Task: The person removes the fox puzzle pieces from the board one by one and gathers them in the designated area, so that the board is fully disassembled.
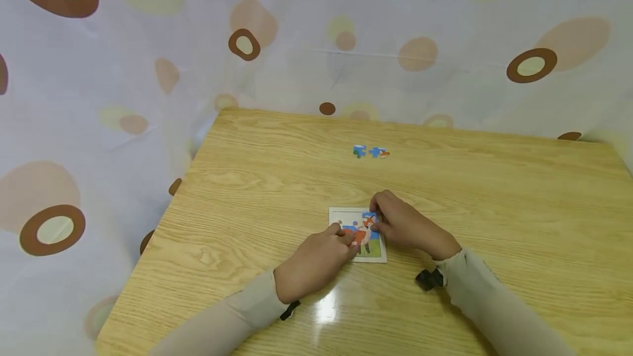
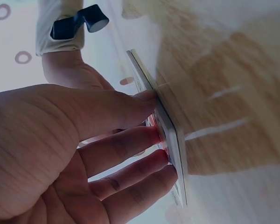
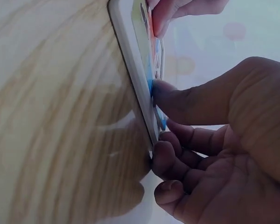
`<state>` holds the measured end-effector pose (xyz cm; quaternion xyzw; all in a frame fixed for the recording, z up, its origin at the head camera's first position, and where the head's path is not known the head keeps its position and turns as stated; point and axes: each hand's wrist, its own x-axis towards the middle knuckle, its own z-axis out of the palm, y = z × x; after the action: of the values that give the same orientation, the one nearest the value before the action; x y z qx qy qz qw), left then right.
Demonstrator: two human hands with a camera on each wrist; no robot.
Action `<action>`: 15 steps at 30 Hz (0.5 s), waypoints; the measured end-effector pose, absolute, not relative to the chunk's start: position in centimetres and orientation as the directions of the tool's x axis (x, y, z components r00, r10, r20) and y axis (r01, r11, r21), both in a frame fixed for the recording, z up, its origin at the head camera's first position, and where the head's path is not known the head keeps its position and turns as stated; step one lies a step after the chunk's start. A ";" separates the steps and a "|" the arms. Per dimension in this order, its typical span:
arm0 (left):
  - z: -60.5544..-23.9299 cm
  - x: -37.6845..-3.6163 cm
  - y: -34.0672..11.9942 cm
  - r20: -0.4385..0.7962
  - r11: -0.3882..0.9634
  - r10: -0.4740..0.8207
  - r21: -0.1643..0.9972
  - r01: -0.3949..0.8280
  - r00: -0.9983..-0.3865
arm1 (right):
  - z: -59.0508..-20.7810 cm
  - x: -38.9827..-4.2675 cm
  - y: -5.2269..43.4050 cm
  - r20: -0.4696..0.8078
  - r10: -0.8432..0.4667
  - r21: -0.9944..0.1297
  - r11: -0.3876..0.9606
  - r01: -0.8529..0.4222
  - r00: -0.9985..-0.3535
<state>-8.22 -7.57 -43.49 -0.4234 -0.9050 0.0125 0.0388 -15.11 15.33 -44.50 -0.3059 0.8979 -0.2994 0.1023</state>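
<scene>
A small jigsaw puzzle board [image 1: 375,259] with a pale frame lies flat on the table, showing an orange fox on blue and green. My left hand [image 1: 316,260] rests on its left part; in the left wrist view the fairly straight fingers [image 2: 126,144] press its face. At the upper right corner, my right hand [image 1: 407,224] pinches a puzzle piece [image 1: 368,216] with the fox's head. From the right wrist camera, the piece's blue edge [image 3: 163,123] shows between thumb and index finger, slightly tilted. The other right fingers curl beside the board's edge. The upper left of the board shows bare backing.
Two loose puzzle pieces, a blue and green one [image 1: 359,151] and a blue one with orange [image 1: 378,152], lie farther back on the wooden table [image 1: 257,180]. A patterned curtain [image 1: 296,70] hangs behind the table and along its left side.
</scene>
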 end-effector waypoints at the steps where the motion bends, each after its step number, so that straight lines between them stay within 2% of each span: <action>1: -43.5 -8.2 -7.6 0.059 0.640 0.768 -0.064 0.766 -0.637 | -44.5 -15.1 15.3 0.001 -0.609 -0.600 0.634 -0.488 -0.793; 9: -43.5 -8.4 -7.5 0.039 0.641 0.768 -0.076 0.764 -0.640 | -44.5 -15.5 15.3 -0.018 -0.610 -0.666 0.598 -0.446 -0.792; 15: -43.5 -8.4 -7.5 0.027 0.635 0.771 -0.090 0.767 -0.636 | -45.3 -15.6 15.6 0.015 -0.613 -0.699 0.558 -0.447 -0.790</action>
<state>-8.35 -7.46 -43.48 -0.4255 -0.9037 0.0348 0.0316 -15.57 15.65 -45.25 -0.3029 0.8750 -0.3595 0.1158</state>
